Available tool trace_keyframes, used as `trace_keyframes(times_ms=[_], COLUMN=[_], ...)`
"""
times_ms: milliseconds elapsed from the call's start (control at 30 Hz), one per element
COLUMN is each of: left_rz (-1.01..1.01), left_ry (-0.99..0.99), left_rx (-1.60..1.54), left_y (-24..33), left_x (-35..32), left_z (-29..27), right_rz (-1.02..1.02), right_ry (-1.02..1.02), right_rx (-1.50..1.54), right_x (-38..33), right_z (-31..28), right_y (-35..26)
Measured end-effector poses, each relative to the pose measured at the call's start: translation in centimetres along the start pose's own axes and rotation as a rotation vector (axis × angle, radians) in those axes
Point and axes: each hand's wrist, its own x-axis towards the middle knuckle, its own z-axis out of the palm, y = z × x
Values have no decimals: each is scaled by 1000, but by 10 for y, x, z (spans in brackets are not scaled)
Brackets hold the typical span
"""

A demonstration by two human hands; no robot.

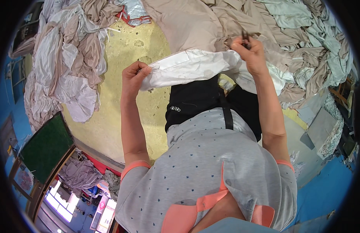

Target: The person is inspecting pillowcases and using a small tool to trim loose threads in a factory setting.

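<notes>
A strip of white cloth [191,70] is stretched between my hands, above my lap. My left hand [136,73] is closed, pinching the cloth's left end between thumb and fingers. Raised at the other end, my right hand [250,54] is closed around a small dark two-pronged tool that looks like thread snips [246,42]. The thumb and forefinger of that hand are beside the cloth's right end; whether they also grip it is hard to see. Beige cloth [187,25] spreads just beyond the white strip.
I sit on a worn yellow surface [121,50]. Piles of beige and white cloth [67,58] lie at left, with pale green cloth [324,35] heaped at right. A dark green board [48,145] stands at lower left. Flat grey sheets [324,124] lie at right, near blue floor [324,194].
</notes>
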Motion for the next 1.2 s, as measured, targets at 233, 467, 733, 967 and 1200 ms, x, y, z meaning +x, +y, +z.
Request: trace_keyframes(times_ms=[233,467,733,967,1200], left_rz=[7,32,41,13,647], left_ry=[5,12,8,-2,214], left_rx=[0,3,-61,-44,573], left_y=[3,8,-1,-8,3], left_x=[3,-3,1,0,3], left_z=[7,11,9,10,72], right_rz=[-4,-82,-41,378,605], right_ry=[-274,-254,295,707,888], right_rx=[325,193,-64,159,-713], right_x=[-3,-15,-131,-305,-365], right_z=[32,22,-119,-200,-206], right_y=[-39,-56,-63,55,135])
